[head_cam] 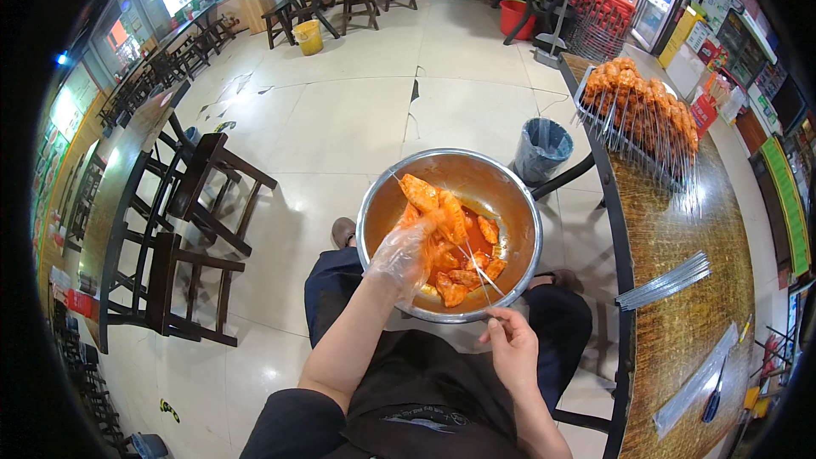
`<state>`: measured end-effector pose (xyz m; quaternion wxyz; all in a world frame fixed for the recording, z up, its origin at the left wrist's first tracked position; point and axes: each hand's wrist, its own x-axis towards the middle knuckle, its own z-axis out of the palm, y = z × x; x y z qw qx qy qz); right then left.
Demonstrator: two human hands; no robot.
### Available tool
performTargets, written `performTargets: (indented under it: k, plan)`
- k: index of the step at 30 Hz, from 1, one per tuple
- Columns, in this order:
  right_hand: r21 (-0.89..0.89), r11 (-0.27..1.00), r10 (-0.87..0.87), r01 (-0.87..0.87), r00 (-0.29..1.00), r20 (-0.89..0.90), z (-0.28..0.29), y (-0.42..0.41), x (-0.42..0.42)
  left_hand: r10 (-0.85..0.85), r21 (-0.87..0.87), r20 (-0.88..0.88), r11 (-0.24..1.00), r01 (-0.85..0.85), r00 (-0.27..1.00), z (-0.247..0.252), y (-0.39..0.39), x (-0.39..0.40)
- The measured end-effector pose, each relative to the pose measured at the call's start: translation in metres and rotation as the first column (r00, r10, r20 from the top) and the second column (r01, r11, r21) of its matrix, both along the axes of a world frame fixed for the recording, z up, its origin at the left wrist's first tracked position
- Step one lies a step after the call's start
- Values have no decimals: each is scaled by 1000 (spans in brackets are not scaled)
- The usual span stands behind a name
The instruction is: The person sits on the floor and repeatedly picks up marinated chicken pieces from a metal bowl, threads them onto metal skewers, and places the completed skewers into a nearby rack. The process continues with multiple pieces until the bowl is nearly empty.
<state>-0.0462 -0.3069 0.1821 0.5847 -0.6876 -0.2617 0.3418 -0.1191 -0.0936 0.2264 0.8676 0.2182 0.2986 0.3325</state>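
Note:
My left hand [401, 258], in a clear plastic glove smeared with sauce, grips orange marinated chicken wings [451, 217] above a large steel bowl [537, 220]. Thin metal skewers [477, 262] run from these wings down toward the bowl's near rim, and one tip shows past the meat at the upper left. Bare and lower right, my right hand [512, 345] pinches the near end of a skewer between thumb and fingers. Loose wing pieces [464, 277] lie in red marinade at the bottom of the bowl. The gloved fingers are partly blurred, and the bowl sits between my knees.
At my right, a wooden table [663, 357] bears a tray heaped with skewered wings [637, 102], a bundle of bare skewers [666, 282], a plastic sleeve [695, 382] and a screwdriver [713, 401]. A lined bin [542, 150] stands beyond the bowl. Dark stools [204, 185] are on the left.

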Motion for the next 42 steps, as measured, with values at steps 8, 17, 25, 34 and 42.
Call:
performTargets:
  k: [8,17,25,34,42]
  plan:
    - [-103,993,65,-54,993,99,9,-11,14,219,-157,89,966,-204,972,-22,23,10]
    - [-132,989,85,-66,986,146,22,-16,17,189,-114,151,978,-173,970,-29,38,8]
    - [-161,983,114,-88,980,163,26,-17,19,178,-91,138,982,-166,974,-22,38,6]
    - [-170,981,119,-91,980,158,30,-18,18,183,-86,150,981,-171,972,-22,36,7]
    - [-152,984,116,-92,981,157,25,-19,20,135,-2,163,991,-137,977,-18,29,7]
